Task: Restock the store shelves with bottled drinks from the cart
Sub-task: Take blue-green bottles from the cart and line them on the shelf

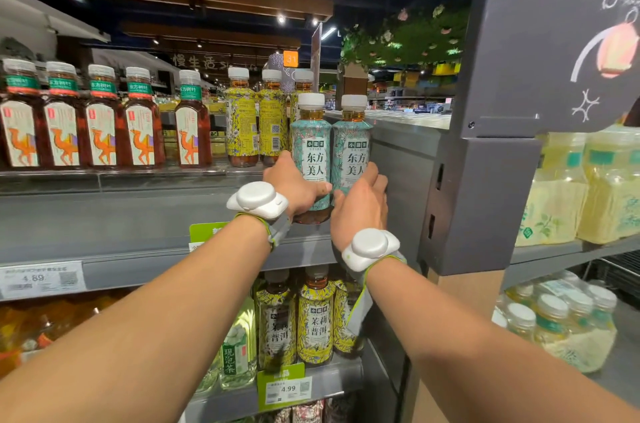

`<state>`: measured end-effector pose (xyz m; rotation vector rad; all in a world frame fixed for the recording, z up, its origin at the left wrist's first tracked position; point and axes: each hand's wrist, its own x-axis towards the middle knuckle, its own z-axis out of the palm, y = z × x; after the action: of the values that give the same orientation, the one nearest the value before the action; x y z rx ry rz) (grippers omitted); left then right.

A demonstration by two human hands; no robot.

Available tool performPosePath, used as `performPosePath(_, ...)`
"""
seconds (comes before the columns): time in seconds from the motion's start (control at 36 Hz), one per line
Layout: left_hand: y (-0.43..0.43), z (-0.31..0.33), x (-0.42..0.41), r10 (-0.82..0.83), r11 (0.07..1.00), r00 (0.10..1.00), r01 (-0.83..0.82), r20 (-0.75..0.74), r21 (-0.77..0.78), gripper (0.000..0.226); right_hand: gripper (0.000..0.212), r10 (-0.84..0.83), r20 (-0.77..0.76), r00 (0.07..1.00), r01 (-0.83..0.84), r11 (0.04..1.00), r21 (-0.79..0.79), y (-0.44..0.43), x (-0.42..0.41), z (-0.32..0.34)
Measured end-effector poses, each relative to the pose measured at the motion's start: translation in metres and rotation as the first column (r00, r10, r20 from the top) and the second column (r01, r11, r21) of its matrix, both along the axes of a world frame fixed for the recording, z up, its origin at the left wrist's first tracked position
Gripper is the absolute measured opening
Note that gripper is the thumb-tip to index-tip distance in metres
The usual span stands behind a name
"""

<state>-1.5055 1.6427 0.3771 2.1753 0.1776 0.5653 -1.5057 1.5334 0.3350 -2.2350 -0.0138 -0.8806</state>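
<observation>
left hand [294,187]: is gripping the lower body of the left teal bottle [311,145], with the thumb lying across the front label
right hand [360,208]: is grasping the lower body of the right teal bottle [353,145], with the fingers curling round the side that is facing the grey upright [408,163]
wrist units: a white rounded device is sitting on each wrist, the left one [257,200] farther from the grey upright than the right one [370,248]
teal bottles: both are white-capped and standing upright, touching side by side; the right one is sitting just beside the grey upright, the left one next along; whether their bases are resting on the top shelf [138,214] cannot be told
yellow-label bottles [240,124]: are standing on the top shelf behind and left of the held pair, farther from the grey upright
camel-label bottles [100,124]: a row of dark tea is standing well left of the grey upright, on the same shelf
lower yellow bottles [315,322]: are standing one level down, near the foot of the grey upright
price tags: one is hanging on the top shelf edge [41,279], far left of the grey upright; another [287,388] is hanging below the lower yellow bottles
pale drink packs [581,187]: are sitting on the opposite side of the grey upright
</observation>
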Motion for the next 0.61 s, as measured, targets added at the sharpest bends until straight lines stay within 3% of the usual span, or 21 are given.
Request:
performPosePath(0.28, -0.0021, 0.0013, 0.0009, -0.012, 1.0, 1.0, 0.012, -0.022, 0.006, 0.084, 0.075, -0.031, 0.09, 0.995, 0.034, 0.999, -0.037, 0.0042, -0.0039, -0.0089)
performPosePath(0.61, -0.0062, 0.0019, 0.0044, -0.017, 1.0, 0.999, 0.017, -0.031, -0.003, 0.087, 0.067, -0.026, 0.1, 0.995, 0.022, 0.999, 0.043, 0.0022, -0.0041, -0.0057)
